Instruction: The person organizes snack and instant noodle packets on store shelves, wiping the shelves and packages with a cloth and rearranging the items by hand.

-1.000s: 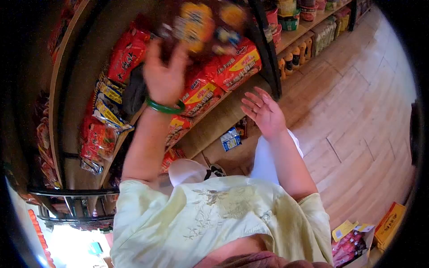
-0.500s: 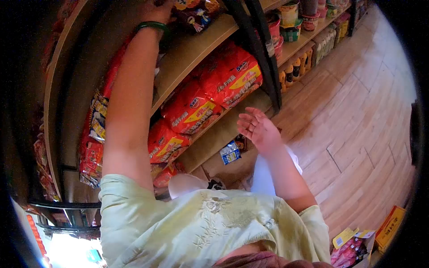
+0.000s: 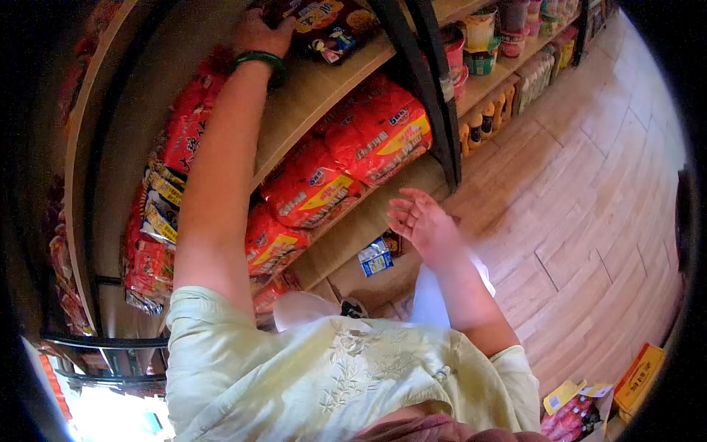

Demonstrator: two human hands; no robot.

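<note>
My left hand (image 3: 263, 34), with a dark green bangle (image 3: 258, 59) at the wrist, reaches onto the upper shelf at the top of the view. It is beside the left end of a dark snack packet (image 3: 331, 22) with a cartoon print. Its thumb stands apart from the fingers, near the packet's edge; the fingertips are partly lost in shadow. My right hand (image 3: 421, 222) hovers in front of the lower shelf, its loosely bent fingers apart and holding nothing. Beneath it, a blue and white packet (image 3: 375, 257) is low down near the floor.
Red noodle multipacks (image 3: 309, 184) fill the shelf below. More red packs (image 3: 195, 125) stand left of my left arm. A black shelf post (image 3: 434, 88) divides off cup noodles (image 3: 480, 40) and bottles. Wooden floor (image 3: 582, 206) spreads right, with a yellow box (image 3: 639, 379) at lower right.
My left hand has come slightly lower in view, showing more of its thumb and wrist. More of the dark packet shows. My right hand has barely moved.
</note>
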